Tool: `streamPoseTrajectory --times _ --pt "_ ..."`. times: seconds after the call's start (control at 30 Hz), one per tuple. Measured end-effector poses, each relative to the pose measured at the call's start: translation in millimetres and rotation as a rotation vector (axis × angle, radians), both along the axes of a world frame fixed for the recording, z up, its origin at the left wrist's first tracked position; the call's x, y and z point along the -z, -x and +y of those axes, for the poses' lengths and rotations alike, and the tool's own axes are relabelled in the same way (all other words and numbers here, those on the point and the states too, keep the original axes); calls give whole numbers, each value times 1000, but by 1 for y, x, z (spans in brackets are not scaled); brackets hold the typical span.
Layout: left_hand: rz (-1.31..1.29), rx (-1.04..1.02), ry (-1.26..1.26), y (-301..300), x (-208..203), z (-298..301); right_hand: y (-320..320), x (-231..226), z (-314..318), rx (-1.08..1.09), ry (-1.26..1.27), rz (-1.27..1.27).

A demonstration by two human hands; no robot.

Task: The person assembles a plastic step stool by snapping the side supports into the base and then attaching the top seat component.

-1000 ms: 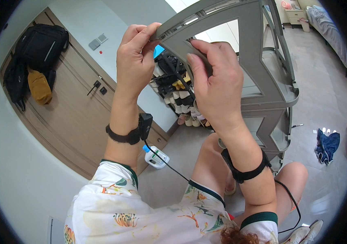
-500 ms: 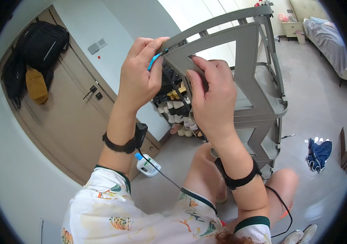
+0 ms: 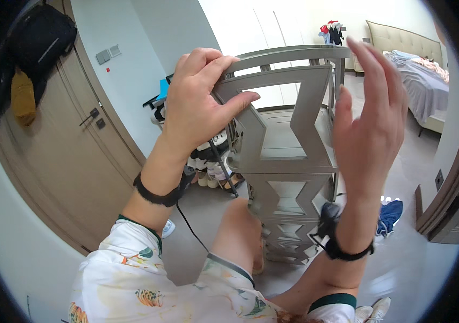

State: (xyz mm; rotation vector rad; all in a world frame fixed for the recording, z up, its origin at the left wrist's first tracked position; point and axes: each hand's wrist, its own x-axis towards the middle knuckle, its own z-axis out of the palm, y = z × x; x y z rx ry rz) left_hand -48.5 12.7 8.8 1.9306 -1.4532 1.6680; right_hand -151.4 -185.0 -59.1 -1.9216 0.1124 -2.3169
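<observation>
A tall grey tiered shelf rack [image 3: 289,167], with angular cut-outs in its end panels, stands in front of my knees. My left hand [image 3: 200,99] grips its upper left corner, fingers bent over the top rail and thumb stretched along the front panel. My right hand [image 3: 372,116] is raised beside the rack's upper right post, fingers apart and holding nothing. Whether it brushes the post I cannot tell. Black straps with small dark devices circle both wrists.
A shoe rack [image 3: 219,161] stands behind the shelf to the left, near a brown door [image 3: 62,156] hung with a black backpack [image 3: 41,37]. Dark blue cloth [image 3: 389,216] lies on the floor at right. A bed [image 3: 423,97] is at the far right.
My right hand has left the front panel's cut-out, moved right and opened. The rack has turned so its end panel faces me. My left hand stays at the corner.
</observation>
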Motion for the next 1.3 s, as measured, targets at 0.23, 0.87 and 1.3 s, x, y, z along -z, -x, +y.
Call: streamPoseTrajectory --times 0.23,0.87,1.3 --pt "43 7 8 3 0 -8 -4 -33 -38 -128 310 364" --pt "-77 120 113 -11 16 -17 -7 -49 4 173 377 482" --pt "33 265 90 -20 12 -2 -3 -52 10 188 279 598"
